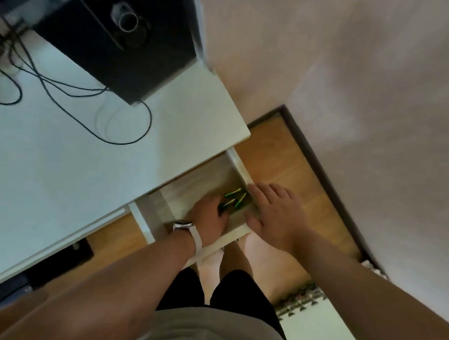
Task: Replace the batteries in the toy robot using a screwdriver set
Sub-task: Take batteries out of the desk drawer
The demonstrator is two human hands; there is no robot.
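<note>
Drawer stands open beneath the white worktop; green-and-gold batteries lie loose in its right front corner, close together. Left grip, with a white-strapped watch on the wrist, is down inside the drawer, fingers at the near end of one battery; whether it pinches that battery cannot be told, the fingertips being hidden. Right grip is wide, fingers straight, palm down over the drawer's right front corner, just beside the batteries. Black speaker and dark cables sit on the worktop, well apart from the drawer.
</note>
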